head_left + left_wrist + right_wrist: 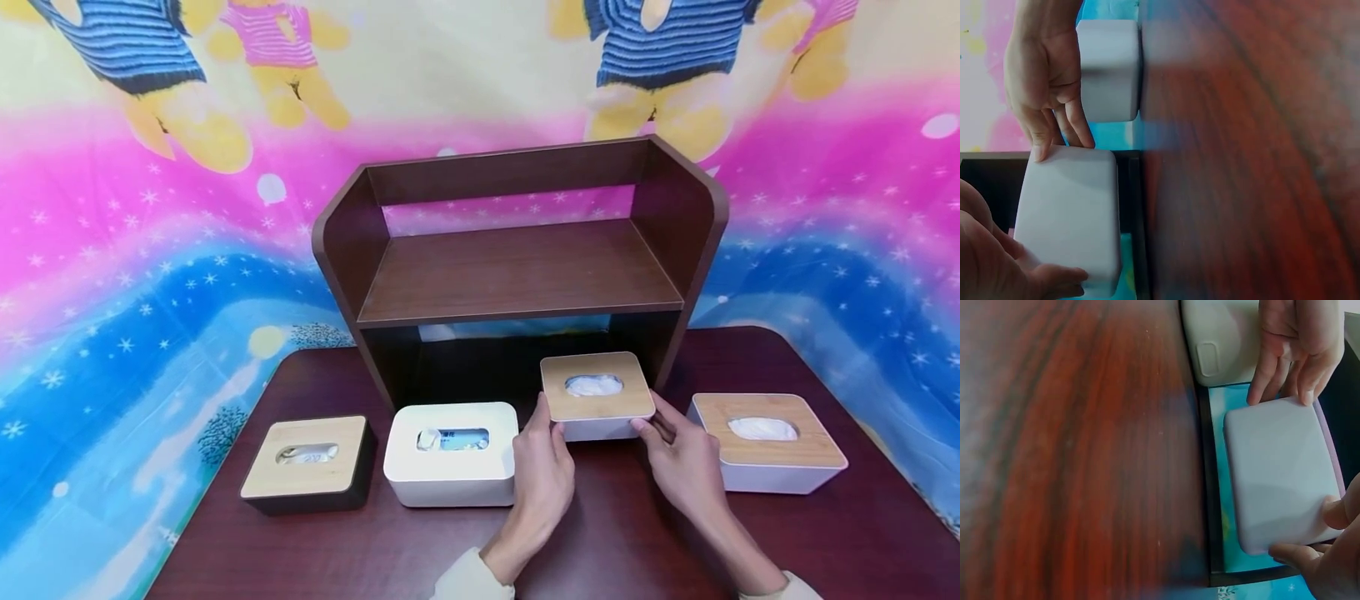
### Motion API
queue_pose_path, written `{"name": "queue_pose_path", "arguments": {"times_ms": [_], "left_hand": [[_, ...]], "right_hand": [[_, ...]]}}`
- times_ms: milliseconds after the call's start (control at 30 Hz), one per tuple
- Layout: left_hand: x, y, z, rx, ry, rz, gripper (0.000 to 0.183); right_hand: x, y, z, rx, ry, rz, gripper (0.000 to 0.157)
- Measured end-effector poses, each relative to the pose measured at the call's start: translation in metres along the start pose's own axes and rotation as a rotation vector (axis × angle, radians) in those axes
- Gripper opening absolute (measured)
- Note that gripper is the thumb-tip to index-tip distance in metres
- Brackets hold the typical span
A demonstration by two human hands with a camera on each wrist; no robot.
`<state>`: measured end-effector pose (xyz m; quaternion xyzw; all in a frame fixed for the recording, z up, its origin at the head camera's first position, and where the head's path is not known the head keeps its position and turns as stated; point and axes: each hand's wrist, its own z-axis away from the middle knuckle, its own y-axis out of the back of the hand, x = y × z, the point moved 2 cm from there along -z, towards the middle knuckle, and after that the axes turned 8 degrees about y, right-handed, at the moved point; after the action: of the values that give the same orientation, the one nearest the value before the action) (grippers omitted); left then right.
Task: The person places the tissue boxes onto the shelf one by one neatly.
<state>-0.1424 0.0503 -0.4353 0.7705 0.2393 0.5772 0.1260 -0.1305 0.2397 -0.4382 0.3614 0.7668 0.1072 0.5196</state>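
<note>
Both hands hold a small tissue box [596, 429] with a wooden lid and white sides, in front of the shelf's lower opening. My left hand [542, 467] grips its left end, fingers at the side and thumb near the front corner. At the opposite end, my right hand [686, 462] pinches the right side. Tissue shows through the oval slot in the lid. Both wrist views face the box's plain white front [1069, 212], with fingers at each end; a strip of blue backdrop shows beneath it, so it is raised off the table.
A dark brown two-level shelf [517, 271] stands at the back of the table [600, 542]. Left of the hands are a white tissue box [450, 492] and a wood-topped black one [307, 504]. A larger wood-topped white box [783, 479] sits beside the right hand.
</note>
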Motion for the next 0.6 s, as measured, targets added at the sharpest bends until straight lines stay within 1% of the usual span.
{"name": "queue_pose_path", "arguments": {"times_ms": [133, 300, 433, 600], "left_hand": [[0.000, -0.003, -0.005, 0.016, 0.031, 0.026, 0.050], [0.001, -0.010, -0.013, 0.058, 0.057, 0.053, 0.048], [-0.002, -0.017, -0.017, 0.101, 0.050, 0.024, 0.048], [-0.006, -0.022, -0.022, 0.153, 0.034, -0.015, 0.047]], "right_hand": [[0.001, -0.006, -0.004, 0.023, -0.011, -0.018, 0.054], [0.004, -0.014, -0.010, 0.049, -0.037, -0.019, 0.052], [0.006, -0.018, -0.014, 0.056, -0.050, -0.006, 0.051], [0.006, -0.021, -0.018, 0.023, -0.070, -0.011, 0.052]]}}
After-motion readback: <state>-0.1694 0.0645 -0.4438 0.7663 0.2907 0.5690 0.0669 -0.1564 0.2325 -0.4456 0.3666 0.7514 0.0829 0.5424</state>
